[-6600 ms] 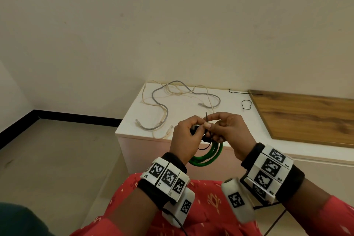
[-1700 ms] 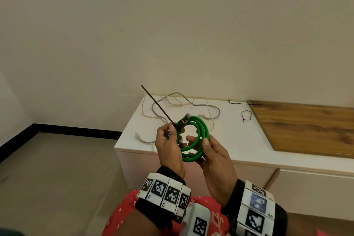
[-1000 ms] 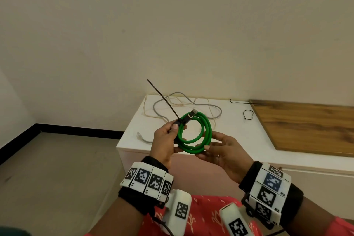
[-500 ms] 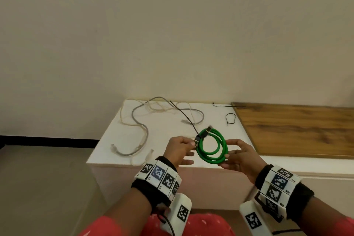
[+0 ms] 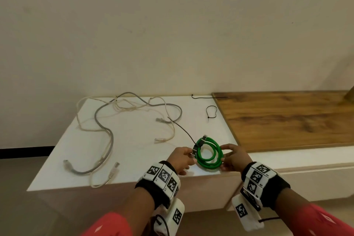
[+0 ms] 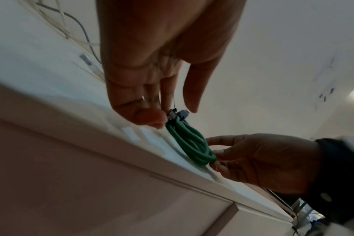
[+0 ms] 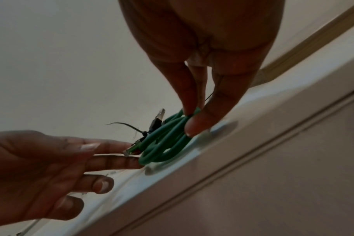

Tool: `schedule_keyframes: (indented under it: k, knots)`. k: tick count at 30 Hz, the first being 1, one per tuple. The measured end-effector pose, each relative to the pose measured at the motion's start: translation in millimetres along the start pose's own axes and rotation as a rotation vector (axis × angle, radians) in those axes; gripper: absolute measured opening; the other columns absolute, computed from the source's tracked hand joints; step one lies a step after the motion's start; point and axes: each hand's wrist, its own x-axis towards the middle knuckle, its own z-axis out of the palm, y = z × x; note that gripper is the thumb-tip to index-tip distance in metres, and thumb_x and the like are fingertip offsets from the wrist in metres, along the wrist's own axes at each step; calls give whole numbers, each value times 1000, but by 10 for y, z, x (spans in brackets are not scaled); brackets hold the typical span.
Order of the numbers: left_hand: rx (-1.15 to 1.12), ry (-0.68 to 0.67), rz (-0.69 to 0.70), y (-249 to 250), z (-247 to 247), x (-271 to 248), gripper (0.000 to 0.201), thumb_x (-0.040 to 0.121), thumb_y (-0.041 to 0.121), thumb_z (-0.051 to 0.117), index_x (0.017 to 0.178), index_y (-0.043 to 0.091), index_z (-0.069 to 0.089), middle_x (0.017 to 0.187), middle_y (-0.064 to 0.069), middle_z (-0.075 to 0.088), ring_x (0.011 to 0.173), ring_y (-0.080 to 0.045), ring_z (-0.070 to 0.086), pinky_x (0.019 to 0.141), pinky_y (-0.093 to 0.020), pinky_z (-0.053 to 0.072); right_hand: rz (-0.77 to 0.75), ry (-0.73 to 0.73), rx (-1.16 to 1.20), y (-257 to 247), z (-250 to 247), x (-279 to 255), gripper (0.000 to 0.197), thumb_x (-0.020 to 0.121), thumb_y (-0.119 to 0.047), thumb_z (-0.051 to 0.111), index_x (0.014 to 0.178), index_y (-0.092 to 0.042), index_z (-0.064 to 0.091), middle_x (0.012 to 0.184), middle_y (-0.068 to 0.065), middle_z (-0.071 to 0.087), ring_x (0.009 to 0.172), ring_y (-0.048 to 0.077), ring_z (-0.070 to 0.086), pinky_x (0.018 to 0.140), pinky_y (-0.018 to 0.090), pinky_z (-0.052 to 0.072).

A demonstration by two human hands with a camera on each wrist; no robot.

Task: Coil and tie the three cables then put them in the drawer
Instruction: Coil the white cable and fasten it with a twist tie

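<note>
Both my hands pinch the green cable coil [image 5: 208, 156] over the white cabinet [image 5: 134, 140]: light, springy; I'd grip beside its tie.

Head view was aimed down over the white cabinet [image 5: 134, 140]; wrist views were aimed upward beside its front edge, sharing the green coil [image 6: 192, 145].

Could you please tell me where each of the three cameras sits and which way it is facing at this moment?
Head: worn on the head, looking forward and down at the white cabinet top; both forearms, left hand and right hand show.
Left wrist: below the left hand, looking along its fingers; the right hand shows too.
Right wrist: below the right hand, looking along its fingers; the left hand shows.
Shared: all three show the green cable coil between both hands.
</note>
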Motion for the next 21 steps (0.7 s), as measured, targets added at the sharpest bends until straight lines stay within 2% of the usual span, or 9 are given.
schedule_keyframes:
  k: [2,4,7,10,12,13,17,19,21]
  knots:
    - [21,-19,-11,-43,-19,29,47,89,11,54,134,12,41,103,-5,48,66,-10,44,51,-20,36,-7,25,-22,56,31,50,34,84,19,43,107,-5,51,63,12,50,30,13,52,37,22,51]
    - [33,-21,-8,-67,-47,22,48,89,14,55,135,13,40,102,-9,48,67,-11,43,52,-20,35,-8,42,-21,62,50,41,32,86,15,45,109,-6,51,62,10,48,40,18,51,39,23,51]
    - [29,13,25,-111,-125,-59,47,89,15,55,134,11,40,112,-17,52,69,-12,44,53,-20,36,-8,87,-63,13,33,-27,30,86,8,52,111,-9,49,65,8,48,54,19,47,47,27,46]
    - [4,64,83,-170,-265,-195,40,90,16,54,129,12,45,98,-6,48,70,-11,46,53,-20,39,-133,193,-230,-78,11,-102,24,84,-1,58,106,-8,54,70,5,50,65,21,50,59,32,46]
    - [-20,115,106,-211,-398,-293,35,90,16,54,124,12,49,89,-1,49,70,-11,46,53,-20,39,-235,238,-317,-187,69,-190,16,82,-4,60,97,-11,58,72,1,53,74,22,53,72,37,48]
    - [-36,146,120,-232,-465,-334,32,90,15,53,122,12,51,86,1,49,70,-11,47,52,-20,40,-276,235,-320,-247,123,-235,13,82,-4,61,92,-12,59,72,0,53,75,22,54,73,37,49]
    - [-96,270,165,-305,-792,-512,28,90,14,53,117,10,54,90,-1,52,76,-12,49,57,-21,42,-359,64,-171,-555,523,-325,15,84,4,54,80,-9,60,72,4,55,64,17,51,58,26,47]
    - [-100,341,171,-350,-964,-582,28,89,15,54,116,9,55,98,-5,53,88,-16,51,63,-23,43,-350,-58,-86,-733,746,-300,16,86,9,48,85,-2,59,72,8,54,64,16,51,55,21,49]
    - [-73,445,175,-441,-1150,-620,25,88,17,57,112,10,58,106,-7,54,99,-19,52,75,-28,45,-332,-135,-113,-870,981,-206,19,86,11,45,98,6,60,72,8,53,66,17,51,56,16,49]
